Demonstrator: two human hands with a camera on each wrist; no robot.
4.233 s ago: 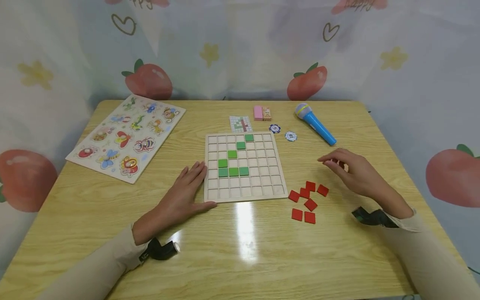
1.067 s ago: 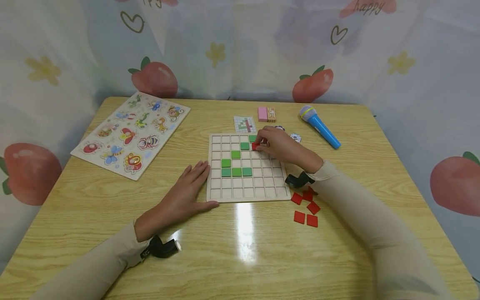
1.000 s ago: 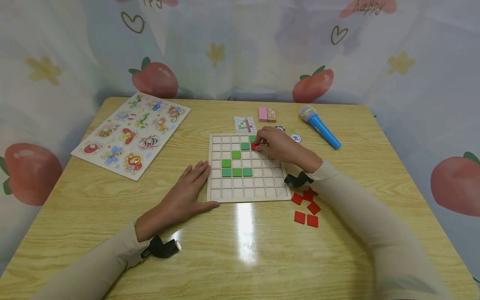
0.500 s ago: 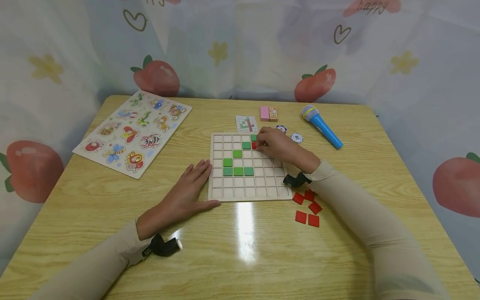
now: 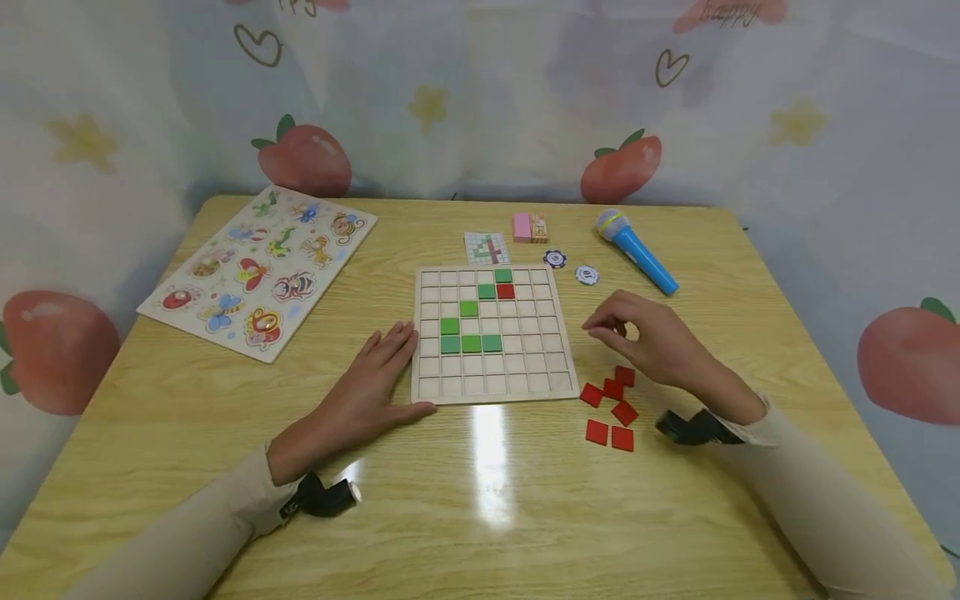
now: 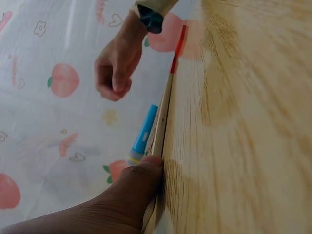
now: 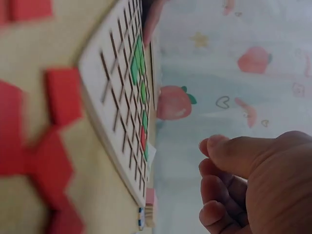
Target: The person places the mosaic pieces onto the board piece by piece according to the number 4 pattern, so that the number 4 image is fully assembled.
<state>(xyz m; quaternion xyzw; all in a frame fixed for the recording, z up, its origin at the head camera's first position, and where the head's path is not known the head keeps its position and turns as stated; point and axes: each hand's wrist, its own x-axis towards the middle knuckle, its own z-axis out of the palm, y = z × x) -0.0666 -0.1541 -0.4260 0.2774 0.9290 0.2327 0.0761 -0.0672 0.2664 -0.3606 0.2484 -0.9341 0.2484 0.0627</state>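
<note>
Hovering over the bench, my right hand sits just off the right edge of the grid board, fingers loosely curled toward the thumb and holding nothing that I can see; the right wrist view shows the same, curled fingers with no tile between them. The loose red tiles lie directly below and a bit nearer me than that hand, close under the palm, between it and my wrist. They form a small scattered cluster with no real long axis, square pieces lying flat, some turned diagonal, two side by side at the near end. The right hand is clearly the nearer one; the left is well apart, on the other side of the board.

My left hand lies flat and relaxed on the bench, fingers straight, fingertips touching the board's left edge near its near corner; the left wrist view shows the thumb right against the rim.

On the board, one red tile sits in a cell up and to the left of the right hand, touching the green tile beside it and just below the top green one. More green tiles run diagonally down to a short row.

Farther from the right hand: two chips, a blue toy microphone, a small pattern card, a pink eraser. Far left, an animal puzzle.
</note>
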